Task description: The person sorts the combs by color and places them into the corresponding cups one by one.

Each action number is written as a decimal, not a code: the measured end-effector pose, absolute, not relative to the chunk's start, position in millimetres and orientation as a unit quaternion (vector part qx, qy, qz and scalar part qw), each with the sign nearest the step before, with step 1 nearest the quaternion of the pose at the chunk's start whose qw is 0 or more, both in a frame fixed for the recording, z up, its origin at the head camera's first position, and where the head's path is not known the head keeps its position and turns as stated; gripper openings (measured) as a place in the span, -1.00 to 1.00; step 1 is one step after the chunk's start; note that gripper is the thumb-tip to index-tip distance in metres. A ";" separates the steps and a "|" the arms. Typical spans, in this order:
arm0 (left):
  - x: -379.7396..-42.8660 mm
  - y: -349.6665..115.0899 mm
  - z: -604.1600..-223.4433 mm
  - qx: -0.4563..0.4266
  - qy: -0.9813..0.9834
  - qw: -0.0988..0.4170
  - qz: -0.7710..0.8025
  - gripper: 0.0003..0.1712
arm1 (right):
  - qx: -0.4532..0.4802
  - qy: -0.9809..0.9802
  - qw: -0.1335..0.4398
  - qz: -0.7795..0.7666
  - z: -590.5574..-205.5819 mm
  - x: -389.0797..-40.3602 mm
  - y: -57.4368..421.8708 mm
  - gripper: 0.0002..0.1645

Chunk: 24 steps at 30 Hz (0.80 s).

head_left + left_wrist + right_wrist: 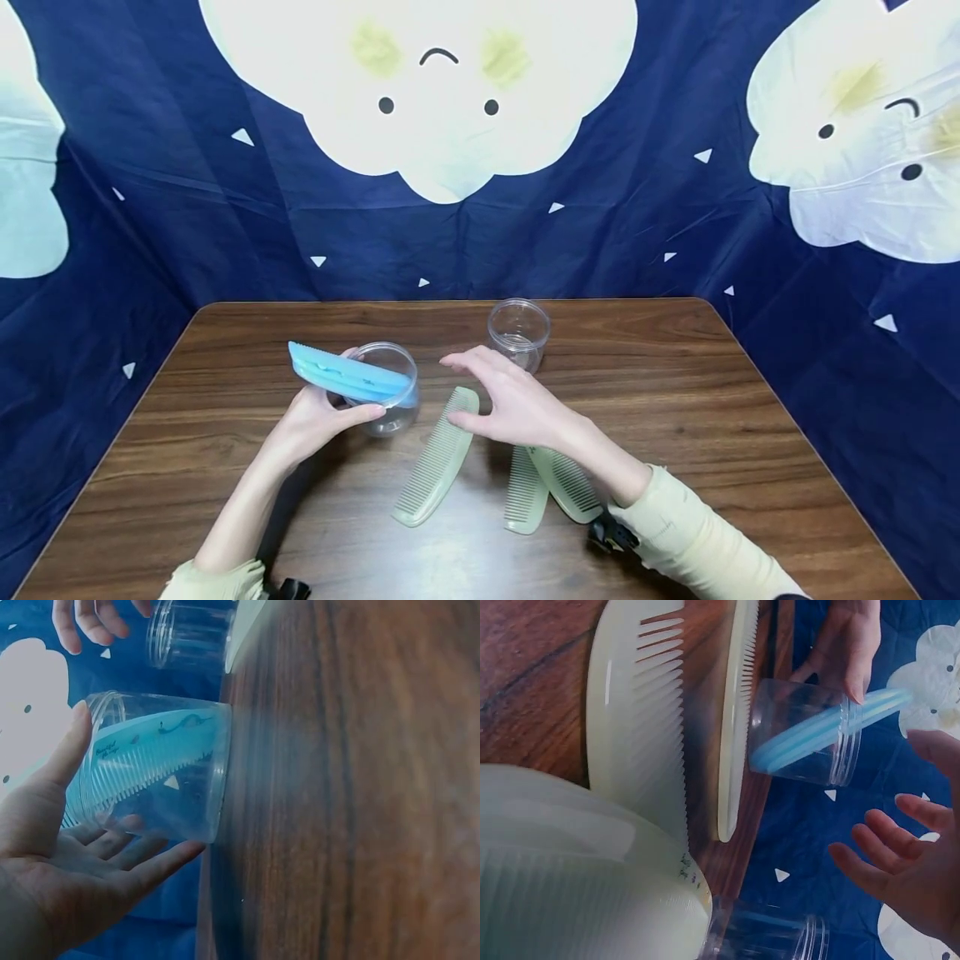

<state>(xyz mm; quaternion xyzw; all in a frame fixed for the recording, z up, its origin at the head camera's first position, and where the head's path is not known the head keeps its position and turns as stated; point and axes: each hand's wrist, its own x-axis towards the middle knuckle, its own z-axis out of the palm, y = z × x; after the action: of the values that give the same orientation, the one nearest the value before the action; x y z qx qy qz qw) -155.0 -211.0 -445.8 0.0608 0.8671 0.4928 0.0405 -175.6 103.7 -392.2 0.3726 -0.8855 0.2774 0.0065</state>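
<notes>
Nearest to the head camera are two pale green cloth sleeves [697, 533], one on each side and nearer than one clear round plastic jar [390, 427]. The left hand [322, 417] holds this jar, with the thumb on its near side and fingers round the far side. Inside it leans a light blue plastic comb [352, 377], its end sticking out to the left over the rim; whether two are stacked, I cannot tell. To the right of the jar, the right hand [517, 400] hangs with thumb and bent fingers wide apart. It partly covers the second clear jar [519, 321], farther and to the right. Three pale green plastic combs lie nearer than the jar: one [438, 458] just to its right, two [527, 496] overlapping farther right, their upper ends hidden by the hand.

From the left wrist, the jar is seen between the thumb, by its rim, and the slightly spread fingers opposite.

From the right wrist, the three green combs stand between the camera and the jar; the right fingers are bent and slightly separated.
</notes>
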 end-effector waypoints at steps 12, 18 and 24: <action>-166.0 -218.4 -442.3 0.042 0.871 0.050 0.486 0.30 | 0.445 -0.885 -0.041 0.133 -406.9 -168.6 92.2 -0.04; -169.0 -220.0 -443.2 0.030 0.876 0.054 0.477 0.32 | 0.467 -0.877 -0.051 0.096 -412.9 -164.6 87.8 -0.01; -168.9 -221.7 -442.0 0.011 0.878 0.054 0.475 0.33 | 0.491 -0.867 -0.055 0.059 -417.7 -162.1 81.6 0.01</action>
<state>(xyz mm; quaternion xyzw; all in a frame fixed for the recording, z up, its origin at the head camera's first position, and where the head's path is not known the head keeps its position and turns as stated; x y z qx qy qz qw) -168.9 -221.7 -442.0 0.0111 0.8783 0.4750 0.0544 -162.1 81.6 -417.7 0.4912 -0.8673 0.0587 -0.0550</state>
